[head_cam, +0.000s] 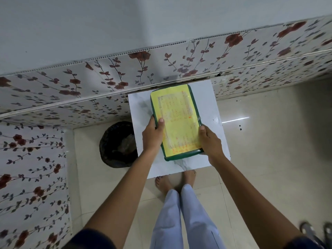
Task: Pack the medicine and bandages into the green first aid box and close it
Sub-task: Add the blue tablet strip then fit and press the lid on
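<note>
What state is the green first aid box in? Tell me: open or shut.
Shut. The green first aid box lies flat on the white table, yellow-labelled lid down with no gap showing, left hand and right hand gripping its sides.

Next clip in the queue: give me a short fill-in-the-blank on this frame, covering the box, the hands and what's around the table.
1. The green first aid box has a large ____ label covering its top.
2. The left hand and right hand grip the box at opposite ____.
3. The box is over a small white ____.
4. On the floor left of it stands a ____ bin.

Missing words: yellow; sides; table; black
</note>
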A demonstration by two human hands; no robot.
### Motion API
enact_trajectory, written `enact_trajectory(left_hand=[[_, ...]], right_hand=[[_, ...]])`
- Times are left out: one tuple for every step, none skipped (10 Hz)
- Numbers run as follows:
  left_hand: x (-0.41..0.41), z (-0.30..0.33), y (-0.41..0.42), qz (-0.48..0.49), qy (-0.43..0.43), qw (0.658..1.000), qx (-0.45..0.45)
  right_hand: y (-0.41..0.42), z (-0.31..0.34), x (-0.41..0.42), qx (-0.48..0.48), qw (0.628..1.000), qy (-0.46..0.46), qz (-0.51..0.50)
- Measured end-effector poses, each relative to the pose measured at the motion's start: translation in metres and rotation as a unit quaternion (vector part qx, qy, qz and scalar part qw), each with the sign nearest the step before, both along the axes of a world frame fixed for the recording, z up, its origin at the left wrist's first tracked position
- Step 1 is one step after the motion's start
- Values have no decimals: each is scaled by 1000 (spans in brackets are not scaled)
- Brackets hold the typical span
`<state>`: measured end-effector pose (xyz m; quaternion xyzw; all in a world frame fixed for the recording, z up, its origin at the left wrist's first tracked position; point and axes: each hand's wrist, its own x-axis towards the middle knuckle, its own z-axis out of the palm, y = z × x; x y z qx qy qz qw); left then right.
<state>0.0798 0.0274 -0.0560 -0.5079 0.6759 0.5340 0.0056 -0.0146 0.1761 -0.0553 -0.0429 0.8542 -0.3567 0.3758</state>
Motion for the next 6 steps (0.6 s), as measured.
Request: enact_trajectory(left_hand=[[-3,-2,-3,-2,11,1000,4],[0,-2,0,9,11,1000,7],[3,-5,5,18,6,1000,6],[3,-2,7,23,-1,1000,6],[5,3,9,24,-3,999,27],[13,13,11,52,-16,996,66]], right_hand=[[-2,2,0,7,1000,-6,-9],[-3,3,0,16,1000,2,-7],[-4,2,0,17,1000,8,-5],[-4,3,0,17,1000,2,-4],[-4,9,1,13,999,-24,-18],[-8,25,0,31,998,-53,-30]])
